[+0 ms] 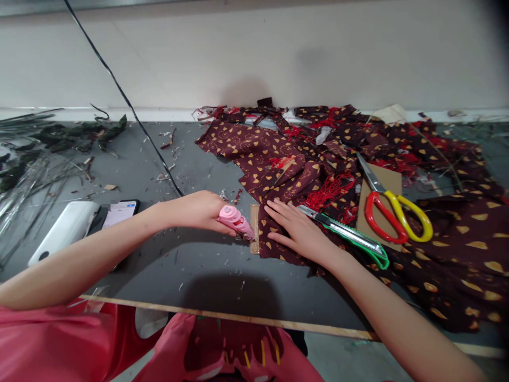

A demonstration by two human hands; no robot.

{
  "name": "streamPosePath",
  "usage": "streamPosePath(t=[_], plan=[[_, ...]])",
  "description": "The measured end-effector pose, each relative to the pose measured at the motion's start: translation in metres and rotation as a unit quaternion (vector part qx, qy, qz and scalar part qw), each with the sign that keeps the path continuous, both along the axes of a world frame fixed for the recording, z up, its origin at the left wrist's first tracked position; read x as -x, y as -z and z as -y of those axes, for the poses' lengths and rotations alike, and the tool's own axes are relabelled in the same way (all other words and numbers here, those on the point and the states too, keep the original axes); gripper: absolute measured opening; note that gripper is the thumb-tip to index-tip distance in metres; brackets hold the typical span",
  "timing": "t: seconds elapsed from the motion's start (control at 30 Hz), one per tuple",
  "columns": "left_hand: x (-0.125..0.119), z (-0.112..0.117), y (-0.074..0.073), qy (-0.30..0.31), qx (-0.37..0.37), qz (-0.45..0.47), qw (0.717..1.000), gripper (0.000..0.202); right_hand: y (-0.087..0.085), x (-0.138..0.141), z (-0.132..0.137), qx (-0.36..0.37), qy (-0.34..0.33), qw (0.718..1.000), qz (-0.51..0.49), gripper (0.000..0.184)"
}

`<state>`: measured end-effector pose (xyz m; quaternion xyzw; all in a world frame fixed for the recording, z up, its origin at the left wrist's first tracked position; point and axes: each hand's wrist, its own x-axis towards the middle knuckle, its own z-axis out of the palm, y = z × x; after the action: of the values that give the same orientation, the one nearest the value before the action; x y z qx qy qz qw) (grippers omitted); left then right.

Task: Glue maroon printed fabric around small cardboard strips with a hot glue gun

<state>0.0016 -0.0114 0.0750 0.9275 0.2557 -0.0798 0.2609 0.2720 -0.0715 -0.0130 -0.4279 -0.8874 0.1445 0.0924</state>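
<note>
My left hand [204,209] is wrapped round a pink hot glue gun [235,218], whose black cord [123,95] trails up past the back wall. The gun's nozzle is at a narrow strip of brown cardboard [255,228], which lies along the left edge of the maroon patterned fabric [274,159]. Flat on that fabric rests my right hand [298,231], fingers stretched towards the strip. Just beside its wrist is a green box cutter [352,236] with its blade partly out. Farther right, scissors with red and yellow handles [392,209] lie on a cardboard piece [385,178].
Red threads [336,193] and fabric scraps pile up along the wall. At the left are a white power bank or similar white device [66,228], a phone [121,212], thin wires [35,196] and dark green leafy pieces [55,138]. The table's front edge [222,315] runs close to my body.
</note>
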Motion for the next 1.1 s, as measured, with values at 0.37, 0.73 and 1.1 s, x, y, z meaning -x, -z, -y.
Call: streamPosePath(t=[0.37, 0.73, 1.1], plan=[[-0.003, -0.01, -0.002, -0.023, -0.046, -0.047, 0.998, 0.035, 0.002, 0.0, -0.001, -0.005, -0.001, 1.0, -0.009, 0.062], [-0.002, -0.024, -0.004, -0.069, -0.061, -0.061, 0.994, 0.041, 0.001, 0.001, -0.001, -0.006, 0.001, 1.0, 0.012, 0.06], [-0.003, -0.037, 0.0, -0.081, -0.127, -0.078, 0.985, 0.049, 0.0, 0.002, -0.001, -0.005, -0.002, 1.0, 0.024, 0.061]])
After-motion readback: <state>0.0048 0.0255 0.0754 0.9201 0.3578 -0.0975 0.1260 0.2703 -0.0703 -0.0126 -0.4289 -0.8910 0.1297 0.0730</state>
